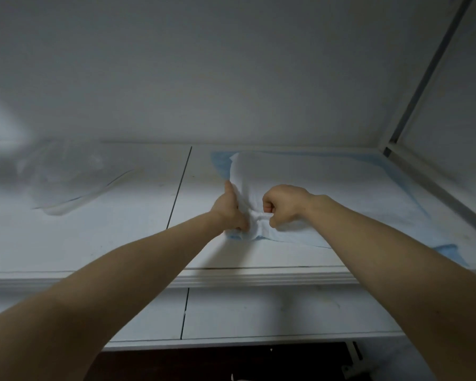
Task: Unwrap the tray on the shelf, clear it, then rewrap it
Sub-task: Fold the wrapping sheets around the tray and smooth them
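A flat bundle lies on the white shelf, covered by a white and light-blue wrap that spreads toward the right wall. The tray itself is hidden under the wrap. My left hand grips the wrap's near-left corner, thumb up along the raised fold. My right hand is closed in a fist on the bunched white cloth right beside it. The cloth is gathered into a small twist between the two hands.
A crumpled clear plastic sheet lies on the shelf at the left. A seam divides the shelf top. A metal frame post and side panel close off the right. A lower shelf sits below the front edge.
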Demonstrator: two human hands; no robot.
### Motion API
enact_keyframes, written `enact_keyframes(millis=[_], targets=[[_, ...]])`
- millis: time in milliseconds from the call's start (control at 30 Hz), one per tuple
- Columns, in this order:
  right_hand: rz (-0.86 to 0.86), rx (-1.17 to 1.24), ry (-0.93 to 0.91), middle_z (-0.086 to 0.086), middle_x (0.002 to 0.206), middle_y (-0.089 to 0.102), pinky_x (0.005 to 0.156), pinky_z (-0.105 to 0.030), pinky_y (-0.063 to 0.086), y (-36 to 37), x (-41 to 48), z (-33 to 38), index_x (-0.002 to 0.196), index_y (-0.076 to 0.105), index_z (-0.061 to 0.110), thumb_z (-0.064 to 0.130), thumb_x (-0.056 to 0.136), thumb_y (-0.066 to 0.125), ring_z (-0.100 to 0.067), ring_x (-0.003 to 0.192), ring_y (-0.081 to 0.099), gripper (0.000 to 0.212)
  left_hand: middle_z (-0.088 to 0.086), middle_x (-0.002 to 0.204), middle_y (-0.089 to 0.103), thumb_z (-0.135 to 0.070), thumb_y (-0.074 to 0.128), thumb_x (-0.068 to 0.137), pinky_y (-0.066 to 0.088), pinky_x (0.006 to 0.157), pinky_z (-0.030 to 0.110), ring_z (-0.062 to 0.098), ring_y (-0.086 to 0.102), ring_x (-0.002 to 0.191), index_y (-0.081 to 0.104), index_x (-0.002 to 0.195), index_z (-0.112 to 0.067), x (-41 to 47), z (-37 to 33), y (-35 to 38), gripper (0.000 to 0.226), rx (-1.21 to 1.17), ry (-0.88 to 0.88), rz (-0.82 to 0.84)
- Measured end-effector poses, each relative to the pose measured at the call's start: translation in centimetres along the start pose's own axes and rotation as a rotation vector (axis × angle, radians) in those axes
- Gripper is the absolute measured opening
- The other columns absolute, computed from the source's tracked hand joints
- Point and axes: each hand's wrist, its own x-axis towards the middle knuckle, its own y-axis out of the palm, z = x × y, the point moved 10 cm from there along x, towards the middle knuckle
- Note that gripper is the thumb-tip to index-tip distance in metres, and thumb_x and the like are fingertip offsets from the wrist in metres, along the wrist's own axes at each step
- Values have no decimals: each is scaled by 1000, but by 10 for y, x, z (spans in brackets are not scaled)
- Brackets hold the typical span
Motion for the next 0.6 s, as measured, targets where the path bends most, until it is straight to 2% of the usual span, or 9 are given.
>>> enact_keyframes(millis=[67, 133, 200, 333, 400, 433, 467, 500, 600], targets=[[-10, -13, -2, -5, 97, 66, 63, -29, 42, -4, 0, 1, 94, 65, 12, 18, 71, 68, -18, 80, 57, 24, 15, 134, 51, -10, 78, 70, 50, 95, 42, 33, 54, 119, 3, 149, -7, 0, 3, -4, 109, -28, 6, -71], [-17, -21, -2, 0, 93, 64, 63, -27, 42, -8, -1, 1, 93, 65, 15, 19, 72, 69, -18, 83, 58, 23, 12, 126, 57, -13, 75, 76, 53, 80, 34, 33, 60, 110, 7, 149, -3, 0, 7, -5, 100, -71, -13, -124], [-13, -19, 0, 3, 89, 60, 63, -27, 42, -9, -2, 1, 94, 64, 16, 19, 72, 69, -18, 83, 58, 22, 15, 119, 62, -19, 74, 79, 50, 70, 32, 33, 63, 104, 18, 145, -1, 1, 10, -8, 88, -110, -11, -176], [-19, -6, 5, 2, 94, 63, 66, -28, 44, -11, -2, 2, 95, 66, 16, 20, 72, 68, -20, 89, 61, 23, 17, 105, 66, -18, 72, 80, 46, 76, 31, 31, 63, 101, 17, 145, 1, 3, 17, -9, 87, -157, -49, -219], [-25, -3, 6, 2, 94, 63, 67, -28, 44, -13, -1, 2, 96, 66, 16, 20, 72, 68, -19, 90, 60, 24, 15, 94, 63, -10, 73, 79, 51, 76, 33, 31, 65, 93, 41, 120, 0, 3, 21, -5, 53, -300, -77, -229], [-29, -1, 7, 2, 96, 64, 67, -28, 44, -13, -1, 3, 96, 66, 16, 20, 72, 68, -19, 91, 61, 24, 15, 92, 62, -6, 72, 78, 54, 79, 35, 31, 65, 89, 46, 100, -3, 1, 24, -2, 34, -415, -106, -216], [-31, 3, 9, 2, 97, 65, 66, -28, 44, -13, 0, 2, 95, 66, 17, 20, 72, 68, -19, 91, 61, 23, 17, 93, 62, 0, 70, 78, 56, 84, 39, 31, 65, 88, 45, 86, -6, 2, 27, 3, 27, -552, -144, -191], [-32, 7, 11, 3, 98, 65, 66, -27, 44, -13, 0, 2, 95, 66, 18, 21, 72, 68, -19, 91, 61, 23, 18, 94, 62, 5, 66, 78, 55, 88, 43, 31, 65, 88, 44, 81, -6, 2, 29, 8, 25, -693, -190, -162], [-20, 28, 17, 6, 94, 62, 65, -26, 43, -9, 0, 1, 95, 66, 18, 20, 72, 68, -16, 89, 60, 23, 19, 102, 61, 15, 50, 76, 51, 95, 47, 34, 62, 94, 48, 102, 9, 1, 25, 17, 27, -1017, -280, -64]])
